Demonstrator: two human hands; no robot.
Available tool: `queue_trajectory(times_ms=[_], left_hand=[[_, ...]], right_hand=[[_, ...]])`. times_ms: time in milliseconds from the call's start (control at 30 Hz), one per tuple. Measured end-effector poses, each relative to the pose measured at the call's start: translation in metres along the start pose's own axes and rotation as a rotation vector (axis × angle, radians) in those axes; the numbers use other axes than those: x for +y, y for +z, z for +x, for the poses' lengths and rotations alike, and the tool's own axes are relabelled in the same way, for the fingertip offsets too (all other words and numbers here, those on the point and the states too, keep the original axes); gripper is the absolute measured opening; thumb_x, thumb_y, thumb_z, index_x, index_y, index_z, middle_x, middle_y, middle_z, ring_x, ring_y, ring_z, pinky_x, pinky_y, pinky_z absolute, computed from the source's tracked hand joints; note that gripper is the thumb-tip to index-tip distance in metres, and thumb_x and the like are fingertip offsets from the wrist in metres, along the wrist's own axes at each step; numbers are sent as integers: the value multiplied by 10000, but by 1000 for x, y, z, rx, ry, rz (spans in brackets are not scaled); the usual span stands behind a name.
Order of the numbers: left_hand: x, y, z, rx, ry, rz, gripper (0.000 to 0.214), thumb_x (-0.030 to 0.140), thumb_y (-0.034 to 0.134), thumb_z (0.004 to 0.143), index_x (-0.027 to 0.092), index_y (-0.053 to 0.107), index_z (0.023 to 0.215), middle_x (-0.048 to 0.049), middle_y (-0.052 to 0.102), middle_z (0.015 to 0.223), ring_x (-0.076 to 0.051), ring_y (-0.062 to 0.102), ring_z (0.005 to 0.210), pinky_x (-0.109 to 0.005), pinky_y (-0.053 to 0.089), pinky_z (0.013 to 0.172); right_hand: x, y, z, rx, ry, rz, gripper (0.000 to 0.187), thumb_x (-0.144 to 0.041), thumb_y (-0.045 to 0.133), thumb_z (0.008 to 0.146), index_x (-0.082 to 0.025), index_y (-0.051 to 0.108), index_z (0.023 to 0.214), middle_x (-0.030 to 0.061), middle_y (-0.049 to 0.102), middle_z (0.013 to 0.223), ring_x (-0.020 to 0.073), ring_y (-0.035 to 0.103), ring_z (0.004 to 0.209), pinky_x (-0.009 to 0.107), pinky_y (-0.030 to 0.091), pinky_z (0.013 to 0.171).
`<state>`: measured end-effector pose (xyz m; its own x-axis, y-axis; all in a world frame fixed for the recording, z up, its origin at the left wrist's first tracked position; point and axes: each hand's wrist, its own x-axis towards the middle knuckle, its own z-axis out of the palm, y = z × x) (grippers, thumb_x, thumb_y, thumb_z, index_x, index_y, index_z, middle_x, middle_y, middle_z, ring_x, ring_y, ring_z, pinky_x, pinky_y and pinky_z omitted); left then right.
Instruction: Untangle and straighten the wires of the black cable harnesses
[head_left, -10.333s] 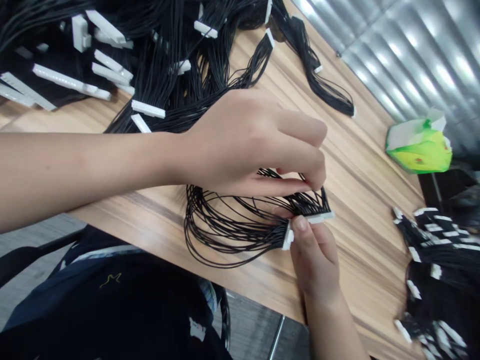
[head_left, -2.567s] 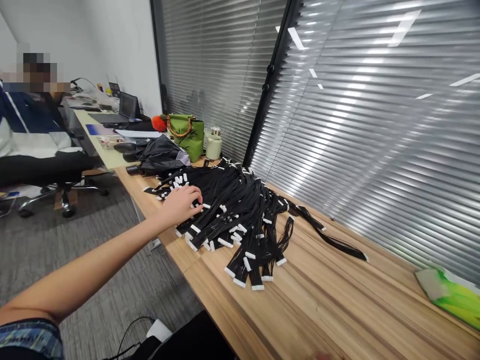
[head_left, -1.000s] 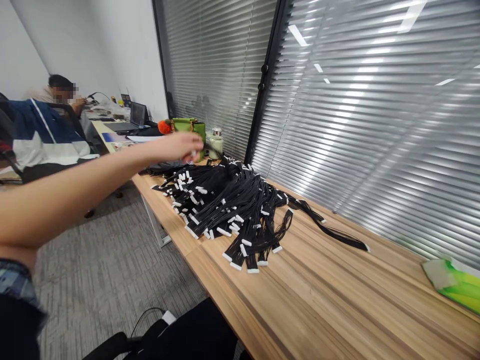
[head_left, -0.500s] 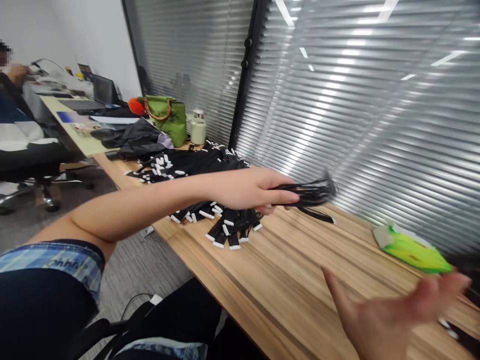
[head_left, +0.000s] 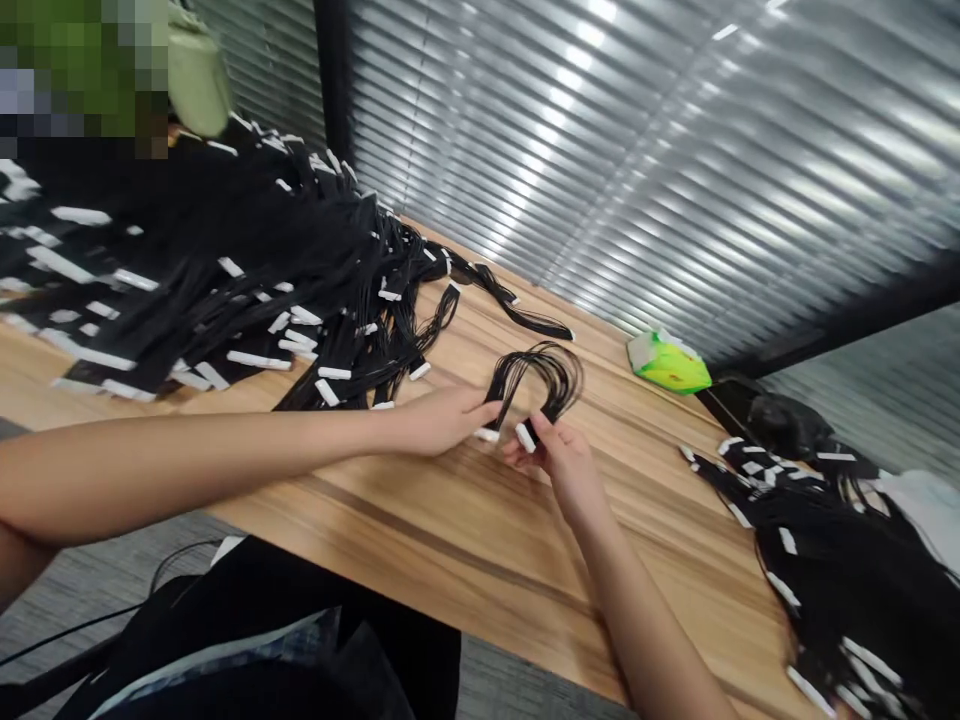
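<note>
Between my hands a black wire harness (head_left: 534, 362) with white end connectors is bent into an arch above the wooden table. My left hand (head_left: 444, 418) pinches one end near its white connector. The other end, with its connector (head_left: 526, 437) pointing toward me, is gripped by my right hand (head_left: 559, 450). Beside my left hand lies a large pile of similar black harnesses (head_left: 247, 250) with white connectors. One loose harness (head_left: 525, 312) stretches out behind, near the window side.
On the right is another pile of black harnesses (head_left: 847, 550). A green and white soft pack (head_left: 670, 362) lies by the blinds (head_left: 637, 180). A pale green bottle (head_left: 198, 80) stands at the back left. The table edge (head_left: 420, 610) runs in front of me.
My left hand has come back toward me from over the table, and the wires it held are now an arch. My right hand, spread before, has closed on one end. The view has turned right.
</note>
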<state>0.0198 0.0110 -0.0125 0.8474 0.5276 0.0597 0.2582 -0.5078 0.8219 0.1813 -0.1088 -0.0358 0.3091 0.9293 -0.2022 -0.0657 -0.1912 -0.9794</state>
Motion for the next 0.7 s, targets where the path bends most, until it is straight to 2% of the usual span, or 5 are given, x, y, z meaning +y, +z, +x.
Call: queue_trajectory(times_ms=[100, 233, 500, 600, 700], left_hand=[[-19, 17, -9, -118, -60, 66, 336, 457, 552, 987, 141, 658, 1025, -36, 692, 986, -142, 665, 904, -355, 581, 877], [-23, 17, -8, -134, -140, 179, 352, 458, 489, 1009, 150, 652, 956, -35, 672, 908, -147, 642, 870, -371, 553, 879], [-19, 25, -11, -130, -121, 103, 300, 374, 386, 968, 180, 614, 950, -109, 678, 953, -283, 648, 943, -425, 489, 871], [-12, 22, -11, -162, -90, -22, 420, 425, 273, 986, 175, 610, 972, -107, 686, 956, -254, 650, 946, -403, 507, 881], [-5, 15, -10, -365, -29, -323, 746, 564, 9, 965, 179, 647, 979, -95, 705, 920, -221, 660, 913, -372, 536, 860]], right_hand=[[-3, -5, 13, -119, 151, -94, 524, -674, 766, 687, -154, 740, 749, 97, 782, 687, 165, 708, 575, 232, 522, 514], [-1, -7, 12, -229, 241, -189, 497, -642, 763, 710, -147, 777, 756, 109, 801, 757, 158, 721, 624, 218, 518, 530], [0, 4, 1, -151, 143, -318, 363, -517, 836, 688, -167, 767, 753, 54, 753, 662, 150, 659, 585, 254, 535, 547], [2, 9, -2, -134, 97, -234, 343, -509, 840, 690, -183, 742, 736, 54, 755, 685, 158, 663, 591, 275, 563, 566], [-2, 13, -10, -290, 183, -27, 385, -528, 863, 652, -175, 733, 735, 60, 753, 675, 156, 654, 551, 276, 565, 533]])
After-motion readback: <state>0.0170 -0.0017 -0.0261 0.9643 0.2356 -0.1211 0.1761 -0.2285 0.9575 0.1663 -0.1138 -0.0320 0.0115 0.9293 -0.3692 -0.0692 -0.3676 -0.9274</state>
